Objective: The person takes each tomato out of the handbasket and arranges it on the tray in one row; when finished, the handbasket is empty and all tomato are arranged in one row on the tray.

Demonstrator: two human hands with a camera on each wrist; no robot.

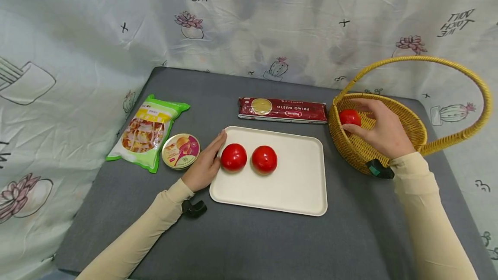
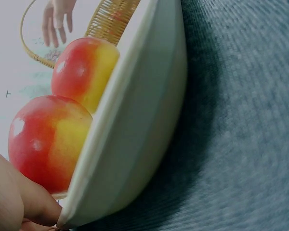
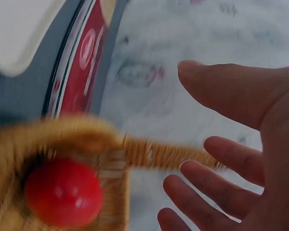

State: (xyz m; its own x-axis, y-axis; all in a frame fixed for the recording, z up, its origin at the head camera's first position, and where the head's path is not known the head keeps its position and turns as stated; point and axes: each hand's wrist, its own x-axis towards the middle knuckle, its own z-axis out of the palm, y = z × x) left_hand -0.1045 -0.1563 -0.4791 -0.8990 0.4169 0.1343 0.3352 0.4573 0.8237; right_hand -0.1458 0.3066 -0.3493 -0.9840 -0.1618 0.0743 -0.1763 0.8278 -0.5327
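Two red-and-yellow apples [image 1: 233,157] [image 1: 264,160] sit on the left half of a white tray [image 1: 295,176]. My left hand [image 1: 203,165] rests along the tray's left edge, fingers extended towards the far corner; in the left wrist view its fingertip [image 2: 45,209] is right at the rim. On the right, my right hand [image 1: 383,128] reaches over a yellow wicker basket [image 1: 362,159], thumb and fingers spread near a red apple [image 1: 350,117] inside. The right wrist view has this hand [image 3: 231,154] spread and holding nothing, with the apple [image 3: 63,192] lying in the basket.
Behind the tray lies a dark red spaghetti pack [image 1: 282,110], close to the basket. At left are a green snack bag [image 1: 144,133] and a round tin [image 1: 180,151] beside my left hand. The basket's tall handle [image 1: 482,94] arches up at right. Patterned cloth [image 1: 249,25] hangs behind the grey table [image 1: 249,241].
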